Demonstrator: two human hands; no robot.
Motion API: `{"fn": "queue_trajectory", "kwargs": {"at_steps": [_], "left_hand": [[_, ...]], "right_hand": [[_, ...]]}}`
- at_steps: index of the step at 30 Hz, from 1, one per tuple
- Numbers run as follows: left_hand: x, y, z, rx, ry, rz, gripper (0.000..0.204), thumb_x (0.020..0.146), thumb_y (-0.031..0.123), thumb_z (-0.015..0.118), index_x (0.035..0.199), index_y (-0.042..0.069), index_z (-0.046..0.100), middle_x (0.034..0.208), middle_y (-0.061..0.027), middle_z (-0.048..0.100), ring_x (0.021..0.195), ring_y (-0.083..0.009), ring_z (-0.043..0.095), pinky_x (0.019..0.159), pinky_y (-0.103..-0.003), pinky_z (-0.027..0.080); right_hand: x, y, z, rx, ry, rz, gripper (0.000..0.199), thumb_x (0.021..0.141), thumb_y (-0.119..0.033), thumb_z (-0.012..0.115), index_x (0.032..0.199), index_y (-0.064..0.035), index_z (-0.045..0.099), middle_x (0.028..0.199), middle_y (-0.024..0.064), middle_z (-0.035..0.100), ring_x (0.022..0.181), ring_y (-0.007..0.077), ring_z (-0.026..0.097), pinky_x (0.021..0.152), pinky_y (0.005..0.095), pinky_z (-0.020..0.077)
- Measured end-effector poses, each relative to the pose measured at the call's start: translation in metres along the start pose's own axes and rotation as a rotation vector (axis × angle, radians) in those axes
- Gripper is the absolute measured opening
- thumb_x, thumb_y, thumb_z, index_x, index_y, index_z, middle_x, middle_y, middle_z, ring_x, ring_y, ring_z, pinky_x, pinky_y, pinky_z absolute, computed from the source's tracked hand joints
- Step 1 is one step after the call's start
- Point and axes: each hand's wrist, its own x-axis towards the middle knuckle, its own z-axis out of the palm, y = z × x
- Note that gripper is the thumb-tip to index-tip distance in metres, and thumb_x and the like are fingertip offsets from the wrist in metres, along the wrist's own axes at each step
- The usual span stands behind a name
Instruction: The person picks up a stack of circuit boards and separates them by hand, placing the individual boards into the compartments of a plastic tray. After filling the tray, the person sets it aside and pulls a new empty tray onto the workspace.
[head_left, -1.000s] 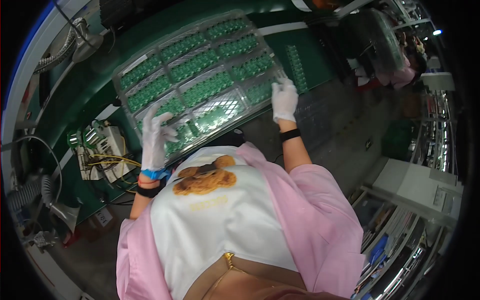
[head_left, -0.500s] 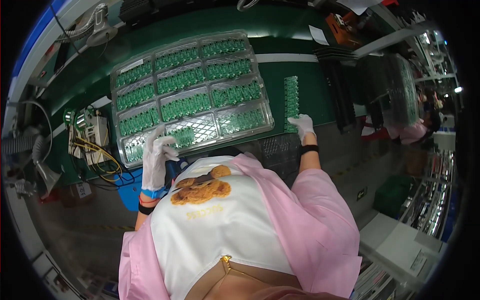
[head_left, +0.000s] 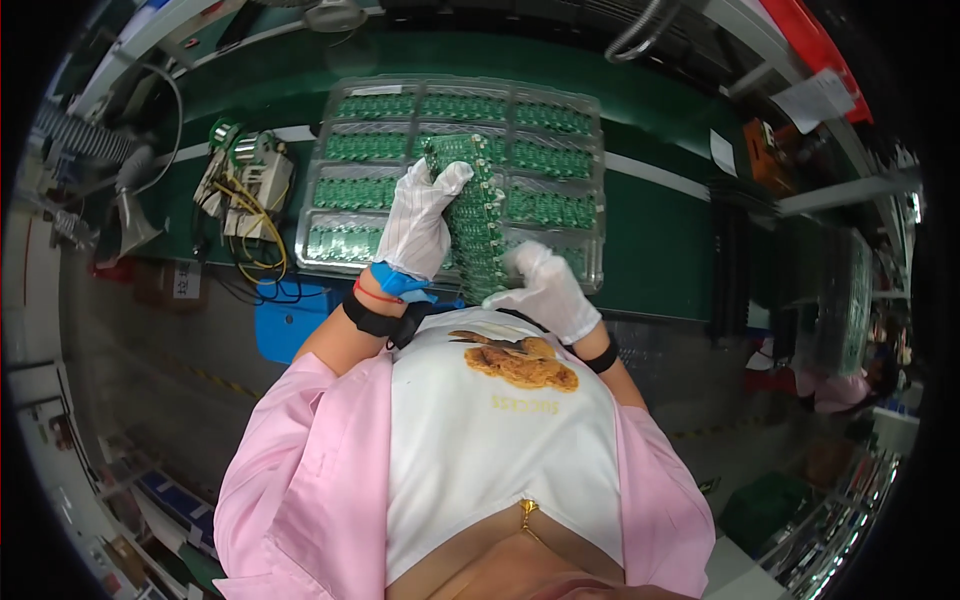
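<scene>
A long green circuit board panel is held tilted over the clear plastic tray, running from the tray's middle toward my body. My left hand, in a white glove, is closed on the panel's left edge, with the thumb near its upper part. At the near right end, my gloved right hand has its thumb and fingers about the panel's edge; its fingertips are slightly blurred. Rows of small green circuit boards fill the tray compartments around the panel. Both hands and the panel hide the tray's near middle.
To the left stands a small device with yellow cables on the green bench. A blue stool is below the bench edge. Black racks stand at the right, and a fume hose hangs far left.
My right hand has brought the panel leftward from the bench right of the tray to above it. My left hand has moved from the tray's near edge onto the panel. The view has shifted.
</scene>
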Motion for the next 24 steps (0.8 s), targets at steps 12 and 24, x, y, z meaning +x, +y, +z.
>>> {"fn": "queue_trajectory", "kwargs": {"at_steps": [12,24], "left_hand": [[-0.04,0.037,-0.058,1.382,-0.18,0.597,0.013,0.075,0.014,0.069,0.087,0.011,0.068,0.091,-0.0138,0.062,0.077,-0.0283,0.059,0.065,-0.036,0.048],[-0.027,0.067,-0.125,0.339,0.172,0.163,0.024,0.088,0.014,0.059,0.107,-0.001,0.055,0.089,-0.0105,0.066,0.084,-0.0157,0.064,0.081,-0.029,0.052]], "right_hand": [[0.106,-0.058,0.014,-0.055,-0.086,-0.215,0.015,0.079,-0.012,0.066,0.09,-0.0024,0.062,0.085,0.013,0.06,0.065,0.0289,0.058,0.061,0.0343,0.0466],[0.053,0.012,0.079,0.563,0.105,1.059,0.014,0.085,-0.012,0.059,0.092,0.0006,0.059,0.08,0.0125,0.058,0.063,0.0298,0.059,0.063,0.0339,0.0496]]}}
